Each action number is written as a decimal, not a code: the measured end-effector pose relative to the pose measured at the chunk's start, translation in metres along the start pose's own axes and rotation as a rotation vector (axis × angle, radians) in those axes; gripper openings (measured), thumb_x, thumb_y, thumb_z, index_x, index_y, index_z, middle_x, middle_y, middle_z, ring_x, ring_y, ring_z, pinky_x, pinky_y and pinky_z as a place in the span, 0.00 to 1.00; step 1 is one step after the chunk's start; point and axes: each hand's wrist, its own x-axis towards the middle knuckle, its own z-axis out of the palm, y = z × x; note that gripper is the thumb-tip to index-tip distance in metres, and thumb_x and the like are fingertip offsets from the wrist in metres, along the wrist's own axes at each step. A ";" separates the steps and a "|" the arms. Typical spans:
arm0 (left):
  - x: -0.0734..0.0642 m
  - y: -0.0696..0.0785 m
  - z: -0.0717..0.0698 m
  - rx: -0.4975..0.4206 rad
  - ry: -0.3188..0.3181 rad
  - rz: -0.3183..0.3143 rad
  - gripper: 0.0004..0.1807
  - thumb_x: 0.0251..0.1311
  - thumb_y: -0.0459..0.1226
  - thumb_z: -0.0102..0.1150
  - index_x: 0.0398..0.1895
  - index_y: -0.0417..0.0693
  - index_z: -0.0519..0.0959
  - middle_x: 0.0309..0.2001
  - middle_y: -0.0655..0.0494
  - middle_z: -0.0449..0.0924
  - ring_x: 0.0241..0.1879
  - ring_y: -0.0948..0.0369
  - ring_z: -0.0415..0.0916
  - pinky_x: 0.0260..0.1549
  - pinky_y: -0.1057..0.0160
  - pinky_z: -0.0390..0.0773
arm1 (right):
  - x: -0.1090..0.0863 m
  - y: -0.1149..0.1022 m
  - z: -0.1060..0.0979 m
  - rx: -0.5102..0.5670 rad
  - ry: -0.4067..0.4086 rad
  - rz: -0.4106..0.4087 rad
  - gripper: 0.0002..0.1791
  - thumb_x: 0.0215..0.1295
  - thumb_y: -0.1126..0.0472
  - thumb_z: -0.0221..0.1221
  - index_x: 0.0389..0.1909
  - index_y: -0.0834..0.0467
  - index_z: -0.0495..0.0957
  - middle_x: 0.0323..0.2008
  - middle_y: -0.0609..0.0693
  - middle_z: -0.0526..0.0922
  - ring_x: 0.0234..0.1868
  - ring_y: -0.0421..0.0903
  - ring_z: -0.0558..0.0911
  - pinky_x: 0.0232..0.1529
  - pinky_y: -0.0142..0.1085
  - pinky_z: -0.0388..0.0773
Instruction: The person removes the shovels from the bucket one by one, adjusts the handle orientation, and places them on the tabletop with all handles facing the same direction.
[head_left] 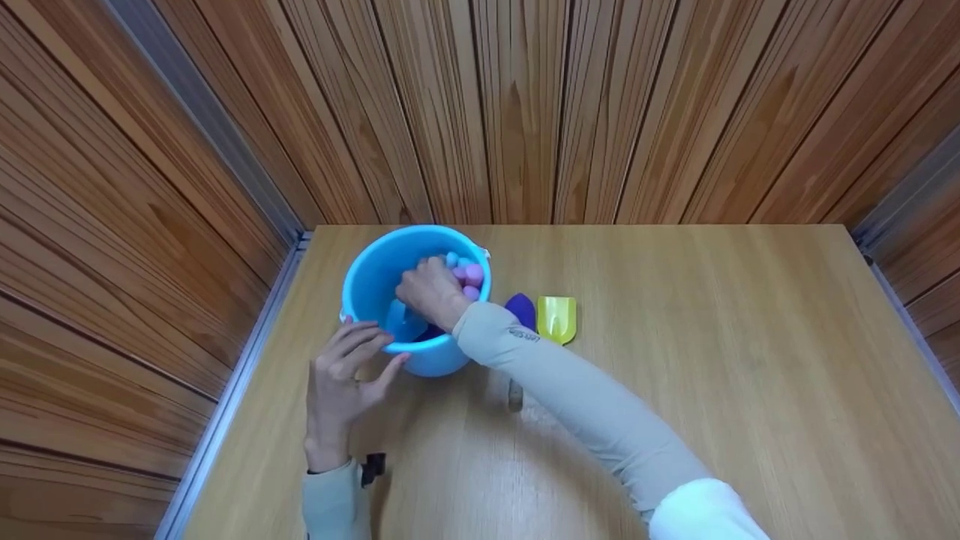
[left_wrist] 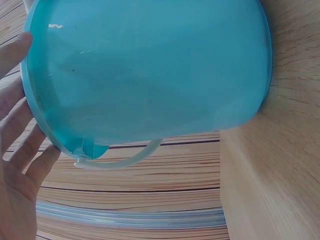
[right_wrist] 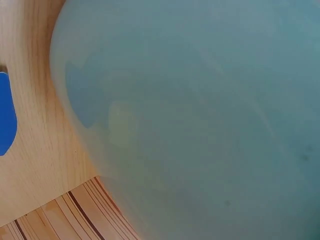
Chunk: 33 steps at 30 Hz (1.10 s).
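Note:
A light-blue bucket stands upright toward the back left of the table. My left hand is at its near-left rim, fingers spread and touching the edge. In the left wrist view, the fingertips of the left hand rest along the rim of the bucket. My right hand reaches down inside the bucket, its fingertips hidden. Beside it in the bucket lie pink-purple rounded pieces and a blue piece. The right wrist view shows mostly the bucket's wall.
Right of the bucket, partly under my right forearm, are a purple shovel blade and a yellow scoop. A handle end shows below the sleeve. Wood-panelled walls border the table at the back and sides.

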 end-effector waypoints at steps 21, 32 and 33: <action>0.001 0.001 0.003 -0.003 -0.007 -0.007 0.22 0.48 0.36 0.87 0.49 0.47 0.92 0.48 0.55 0.92 0.52 0.52 0.89 0.69 0.42 0.76 | -0.008 0.016 -0.018 -0.161 0.039 0.086 0.19 0.75 0.39 0.61 0.43 0.51 0.85 0.24 0.45 0.80 0.24 0.43 0.76 0.33 0.31 0.80; 0.002 0.002 0.001 -0.012 -0.004 -0.016 0.22 0.47 0.36 0.87 0.49 0.48 0.92 0.47 0.55 0.92 0.52 0.54 0.89 0.66 0.40 0.78 | -0.018 0.028 -0.034 0.014 -0.079 0.108 0.34 0.66 0.34 0.65 0.64 0.52 0.76 0.49 0.49 0.87 0.48 0.48 0.85 0.61 0.40 0.83; 0.002 0.002 0.001 -0.012 -0.003 -0.016 0.22 0.47 0.36 0.87 0.48 0.48 0.92 0.47 0.55 0.92 0.52 0.53 0.89 0.66 0.39 0.78 | -0.019 0.029 -0.034 0.023 -0.092 0.113 0.34 0.67 0.34 0.65 0.65 0.52 0.75 0.50 0.49 0.87 0.49 0.48 0.84 0.61 0.39 0.82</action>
